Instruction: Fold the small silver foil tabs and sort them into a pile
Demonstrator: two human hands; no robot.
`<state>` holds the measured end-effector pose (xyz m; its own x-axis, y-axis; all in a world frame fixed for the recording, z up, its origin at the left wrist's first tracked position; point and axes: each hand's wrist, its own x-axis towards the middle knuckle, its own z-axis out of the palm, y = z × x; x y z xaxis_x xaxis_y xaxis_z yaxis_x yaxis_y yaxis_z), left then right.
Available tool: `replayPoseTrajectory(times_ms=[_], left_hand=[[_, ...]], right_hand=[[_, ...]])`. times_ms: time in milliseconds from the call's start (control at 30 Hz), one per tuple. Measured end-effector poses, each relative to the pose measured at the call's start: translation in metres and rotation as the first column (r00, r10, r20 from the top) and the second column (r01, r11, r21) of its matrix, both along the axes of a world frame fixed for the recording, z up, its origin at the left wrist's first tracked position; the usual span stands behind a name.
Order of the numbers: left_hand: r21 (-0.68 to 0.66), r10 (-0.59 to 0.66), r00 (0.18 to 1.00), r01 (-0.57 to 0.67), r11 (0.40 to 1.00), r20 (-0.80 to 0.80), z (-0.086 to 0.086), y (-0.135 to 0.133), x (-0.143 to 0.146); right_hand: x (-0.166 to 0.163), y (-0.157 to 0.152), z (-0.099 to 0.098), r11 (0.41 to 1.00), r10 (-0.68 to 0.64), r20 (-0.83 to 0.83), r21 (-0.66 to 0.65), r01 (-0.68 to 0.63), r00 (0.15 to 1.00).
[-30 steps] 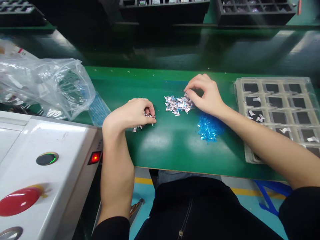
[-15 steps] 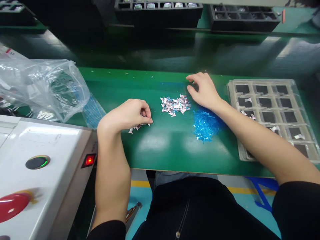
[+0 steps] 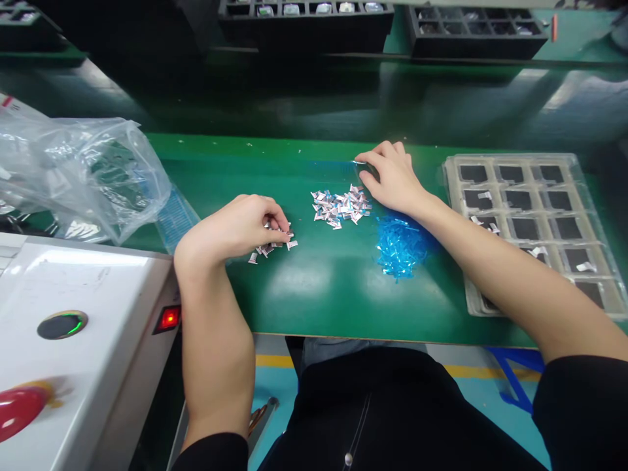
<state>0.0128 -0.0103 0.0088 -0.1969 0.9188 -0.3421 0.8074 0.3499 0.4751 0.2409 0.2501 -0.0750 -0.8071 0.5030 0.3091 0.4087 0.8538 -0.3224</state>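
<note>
My left hand (image 3: 240,226) rests on the green bench mat (image 3: 318,288), fingers curled over a small cluster of silver parts (image 3: 272,247). A larger pile of the same small silver parts (image 3: 338,205) lies in the middle of the mat. My right hand (image 3: 390,175) lies just right of that pile, its fingers loosely curled and its fingertips on the mat beyond the pile; I cannot make out whether it holds anything. A heap of blue film scraps (image 3: 400,245) lies beside my right forearm.
A clear compartment tray (image 3: 534,222) with dark inserts and a few silver parts stands at right. A crumpled plastic bag (image 3: 83,173) lies at left. A white machine (image 3: 73,327) with a red button and green-lit button sits front left. Black trays (image 3: 304,19) line the back.
My right hand left the big silver pile and moved back and slightly right onto the mat. My left hand's fingers have spread a little over the small cluster.
</note>
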Motion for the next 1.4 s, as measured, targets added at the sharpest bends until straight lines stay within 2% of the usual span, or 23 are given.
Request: replayPoseTrajectory(times_ms=[100, 233, 433, 633, 833, 1033, 1133, 1233, 1400], left_hand=[[0.020, 0.013, 1.000, -0.013, 1.000, -0.008, -0.001, 0.000, -0.001], [0.114, 0.007, 0.998, 0.000, 0.994, -0.060, -0.003, 0.002, 0.000], [0.191, -0.024, 0.999, 0.031, 0.981, -0.036, -0.005, 0.003, 0.005], [0.172, 0.051, 0.998, -0.046, 0.984, -0.022, -0.001, 0.004, 0.008], [0.182, 0.133, 0.988, -0.146, 0.972, 0.079, 0.003, 0.004, 0.013], [0.215, 0.150, 0.984, -0.167, 0.962, 0.093, 0.002, 0.003, 0.013], [0.247, 0.119, 0.986, -0.145, 0.958, 0.117, 0.001, 0.005, 0.014], [0.311, 0.081, 0.987, -0.122, 0.943, 0.142, -0.002, 0.008, 0.021], [0.370, 0.015, 0.973, -0.102, 0.923, 0.232, -0.012, 0.017, 0.038]], right_hand=[[0.000, 0.001, -0.003, 1.000, -0.002, -0.020, -0.012, 0.002, 1.000], [-0.001, 0.005, -0.009, 1.000, 0.025, -0.104, -0.005, -0.026, 0.994], [-0.005, 0.009, -0.014, 0.999, 0.036, -0.182, 0.012, -0.034, 0.983], [-0.005, -0.001, -0.003, 0.999, 0.043, -0.206, 0.029, -0.037, 0.978], [-0.005, -0.015, 0.007, 0.999, 0.051, -0.179, 0.013, -0.050, 0.983], [-0.004, -0.020, 0.011, 0.999, 0.044, -0.235, -0.014, -0.048, 0.971], [-0.003, -0.027, 0.017, 0.993, 0.079, -0.303, -0.059, -0.101, 0.950], [-0.001, -0.042, 0.025, 0.973, 0.164, -0.348, -0.094, -0.209, 0.923], [0.003, -0.065, 0.035, 0.918, 0.308, -0.336, -0.142, -0.371, 0.890]])
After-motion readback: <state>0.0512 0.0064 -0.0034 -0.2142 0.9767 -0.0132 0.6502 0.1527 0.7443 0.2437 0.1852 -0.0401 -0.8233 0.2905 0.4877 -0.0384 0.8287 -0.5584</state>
